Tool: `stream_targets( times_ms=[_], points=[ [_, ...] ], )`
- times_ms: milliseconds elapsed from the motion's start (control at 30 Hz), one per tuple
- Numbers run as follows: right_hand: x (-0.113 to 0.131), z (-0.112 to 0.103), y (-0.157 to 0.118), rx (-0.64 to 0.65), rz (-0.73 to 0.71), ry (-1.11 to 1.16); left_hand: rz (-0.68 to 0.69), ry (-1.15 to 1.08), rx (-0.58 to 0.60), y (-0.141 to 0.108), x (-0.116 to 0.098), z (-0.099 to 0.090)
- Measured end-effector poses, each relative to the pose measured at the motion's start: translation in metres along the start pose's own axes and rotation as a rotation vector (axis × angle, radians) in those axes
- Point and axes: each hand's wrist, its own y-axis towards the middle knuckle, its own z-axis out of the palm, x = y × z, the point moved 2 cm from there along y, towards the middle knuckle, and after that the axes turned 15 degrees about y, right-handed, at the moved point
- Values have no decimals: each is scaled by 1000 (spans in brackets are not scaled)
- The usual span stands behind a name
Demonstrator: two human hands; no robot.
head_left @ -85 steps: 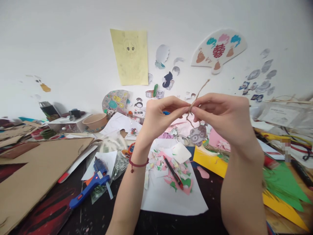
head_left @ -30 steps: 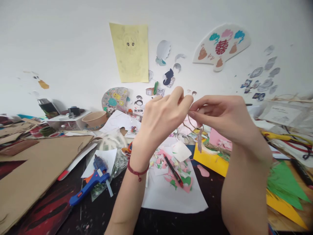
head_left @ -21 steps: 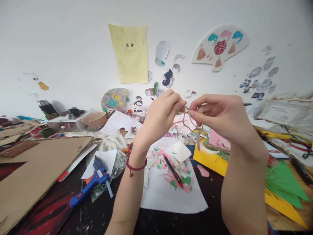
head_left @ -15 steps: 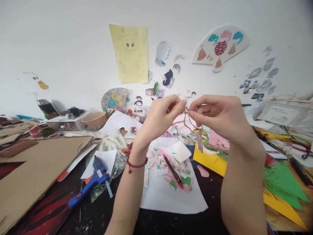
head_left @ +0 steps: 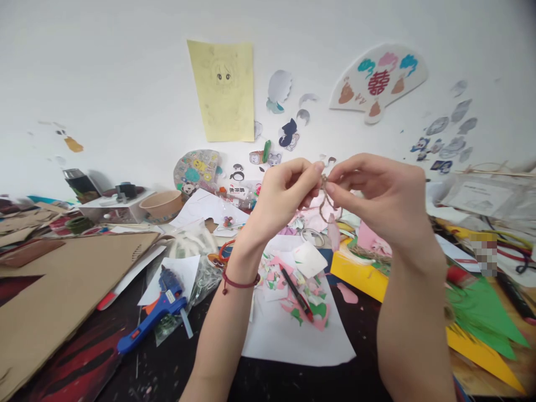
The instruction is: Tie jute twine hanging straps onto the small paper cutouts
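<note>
A thin brown twine hangs in a loop between my two raised hands, over the far part of the table. My left hand pinches it between thumb and forefinger. Close beside it, the fingertips of my right hand are closed on the twine too. A small pink piece dangles at the loop's lower end, below my right fingers. Below the hands lies a white sheet with cut pink, green and white paper scraps and a black and red pen.
A blue glue gun rests at left, beside large cardboard. Yellow and green paper lie at right. A bowl stands near the wall, which bears a yellow drawing and a fan-shaped cutout.
Both hands have shifted slightly right and up, still pinching the twine. The loop has drawn smaller, and the dangling piece has swung left and turned.
</note>
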Motion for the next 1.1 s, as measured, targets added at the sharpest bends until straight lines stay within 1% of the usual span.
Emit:
stream_targets(
  times_ms=[67,100,167,233,300,433,500,567,667,733,833,1000,1100],
  points=[
    [2,2,-1,-31,-123,-105,-32,-43,4,0,0,0],
    [4,3,-2,-25,-186,-183,-43,-52,1,0,0,0],
    [7,4,-3,29,-289,-336,-51,-58,-8,1,2,-2],
    [9,5,-5,93,-357,-431,-53,-72,-9,2,3,-3],
    [8,5,-6,125,-400,-460,-52,-99,-5,3,5,-4],
    [3,4,-7,114,-452,-443,-59,-134,-3,4,8,-5],
    [1,5,-6,73,-447,-385,-58,-145,4,3,8,-5],
    [0,6,-5,-12,-402,-298,-49,-141,10,3,7,-5],
    [-3,7,-1,-182,-303,-87,-44,-127,19,2,6,-5],
    [-7,8,3,-254,-253,66,-42,-140,33,2,5,-6],
    [-12,6,8,-289,-209,191,-33,-175,69,1,6,-6],
    [-18,2,9,-307,-127,222,-24,-174,102,0,7,-9],
    [-20,2,9,-310,-84,287,-4,-107,134,-2,3,-10]
  ],
)
